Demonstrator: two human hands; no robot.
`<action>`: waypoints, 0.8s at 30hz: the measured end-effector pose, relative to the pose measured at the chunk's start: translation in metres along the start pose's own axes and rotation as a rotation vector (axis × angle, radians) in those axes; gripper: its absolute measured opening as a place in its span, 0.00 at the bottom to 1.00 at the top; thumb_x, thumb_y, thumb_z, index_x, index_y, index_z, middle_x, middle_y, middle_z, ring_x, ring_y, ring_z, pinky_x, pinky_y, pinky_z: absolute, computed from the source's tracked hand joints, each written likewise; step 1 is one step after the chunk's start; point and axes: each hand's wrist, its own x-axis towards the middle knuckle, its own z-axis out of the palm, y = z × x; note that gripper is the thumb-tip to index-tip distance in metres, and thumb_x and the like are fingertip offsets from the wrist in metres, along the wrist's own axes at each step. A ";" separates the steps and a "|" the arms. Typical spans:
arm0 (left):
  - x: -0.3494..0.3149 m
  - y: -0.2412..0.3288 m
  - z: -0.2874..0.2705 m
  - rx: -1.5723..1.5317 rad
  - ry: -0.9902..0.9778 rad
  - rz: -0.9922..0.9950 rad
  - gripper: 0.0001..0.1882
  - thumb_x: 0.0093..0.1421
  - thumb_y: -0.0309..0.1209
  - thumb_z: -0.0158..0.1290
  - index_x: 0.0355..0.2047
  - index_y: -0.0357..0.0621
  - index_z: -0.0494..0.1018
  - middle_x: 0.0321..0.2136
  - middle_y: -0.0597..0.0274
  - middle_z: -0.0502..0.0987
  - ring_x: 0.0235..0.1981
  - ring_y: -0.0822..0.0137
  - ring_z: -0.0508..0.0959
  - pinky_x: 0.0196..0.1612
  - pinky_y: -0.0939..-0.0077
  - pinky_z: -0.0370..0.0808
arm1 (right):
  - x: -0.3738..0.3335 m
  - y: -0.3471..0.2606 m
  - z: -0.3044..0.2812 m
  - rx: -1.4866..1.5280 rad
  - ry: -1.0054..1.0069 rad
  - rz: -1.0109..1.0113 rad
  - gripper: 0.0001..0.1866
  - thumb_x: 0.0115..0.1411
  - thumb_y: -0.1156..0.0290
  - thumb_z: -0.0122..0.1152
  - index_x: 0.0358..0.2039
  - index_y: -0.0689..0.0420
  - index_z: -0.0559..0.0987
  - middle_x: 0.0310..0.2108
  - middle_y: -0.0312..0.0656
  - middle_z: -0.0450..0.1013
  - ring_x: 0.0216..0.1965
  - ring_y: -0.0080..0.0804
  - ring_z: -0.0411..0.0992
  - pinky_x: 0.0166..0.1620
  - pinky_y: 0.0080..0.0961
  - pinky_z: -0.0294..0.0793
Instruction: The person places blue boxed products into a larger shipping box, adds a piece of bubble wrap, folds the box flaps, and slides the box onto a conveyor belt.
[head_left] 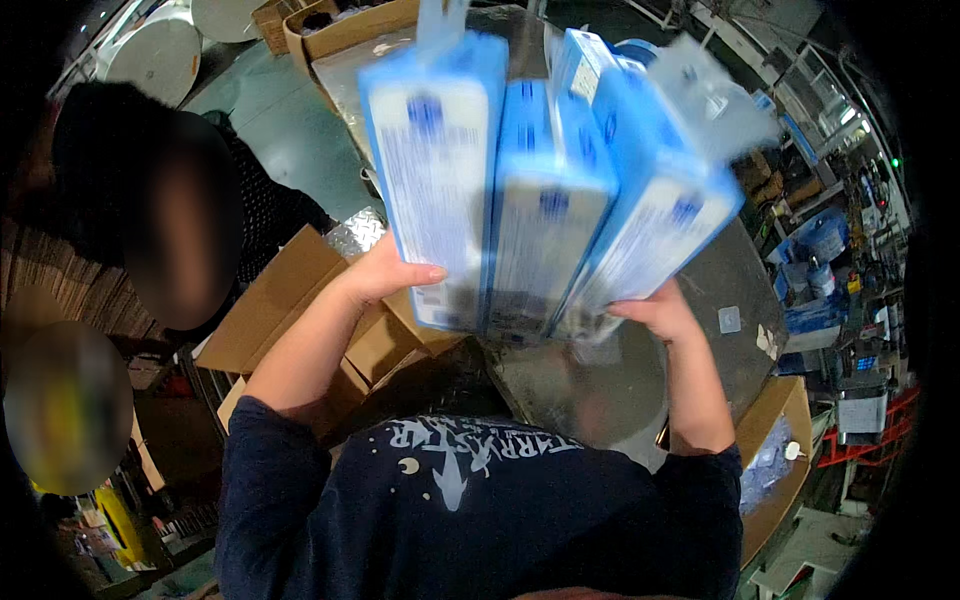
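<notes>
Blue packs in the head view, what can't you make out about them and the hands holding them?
- Blue packs: motion blur smears them.
- Left hand: fingers hidden behind the left pack.
- Right hand: fingertips hidden behind the right pack.
- Metal table: mostly hidden by the packs.
- Open carton: inside hidden by its flaps.

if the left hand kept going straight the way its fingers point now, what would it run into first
The left hand points rightward, its fingers already pressed against the leftmost of the blue-and-white plastic-wrapped packs. That pack is the first thing met, with the other packs, then the right hand, probably beyond it.
</notes>
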 end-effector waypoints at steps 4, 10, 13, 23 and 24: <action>-0.034 -0.051 0.020 0.293 0.109 0.326 0.32 0.38 0.30 0.62 0.46 0.40 0.67 0.44 0.56 0.70 0.47 0.58 0.68 0.50 0.65 0.67 | -0.019 0.026 0.047 -0.277 0.164 -0.124 0.42 0.36 0.73 0.71 0.53 0.60 0.61 0.49 0.42 0.64 0.52 0.35 0.61 0.54 0.30 0.60; -0.098 0.063 -0.004 0.495 0.211 0.524 0.25 0.43 0.39 0.62 0.40 0.39 0.71 0.37 0.59 0.74 0.41 0.68 0.72 0.46 0.70 0.69 | -0.008 -0.033 0.055 -0.727 0.230 -0.323 0.21 0.48 0.72 0.61 0.44 0.61 0.72 0.42 0.43 0.70 0.45 0.34 0.67 0.47 0.31 0.67; -0.173 0.163 -0.029 0.777 0.233 0.369 0.25 0.46 0.40 0.61 0.40 0.37 0.70 0.34 0.61 0.75 0.36 0.69 0.75 0.42 0.72 0.72 | -0.024 -0.076 0.119 -0.409 0.019 -0.416 0.14 0.54 0.70 0.56 0.40 0.60 0.75 0.40 0.43 0.72 0.39 0.34 0.70 0.43 0.31 0.70; -0.251 -0.065 -0.091 0.996 0.030 -0.537 0.44 0.50 0.62 0.46 0.57 0.39 0.56 0.53 0.42 0.63 0.55 0.53 0.63 0.56 0.70 0.59 | -0.058 -0.060 0.239 -0.119 -0.862 -0.234 0.25 0.53 0.70 0.59 0.52 0.57 0.66 0.43 0.43 0.71 0.43 0.26 0.69 0.45 0.24 0.69; -0.242 -0.107 -0.097 0.821 -0.034 -0.487 0.47 0.50 0.60 0.49 0.58 0.36 0.52 0.53 0.42 0.62 0.54 0.54 0.64 0.56 0.71 0.59 | -0.054 -0.068 0.236 -0.100 -0.782 -0.107 0.25 0.53 0.69 0.58 0.52 0.58 0.66 0.42 0.45 0.71 0.43 0.29 0.70 0.45 0.25 0.69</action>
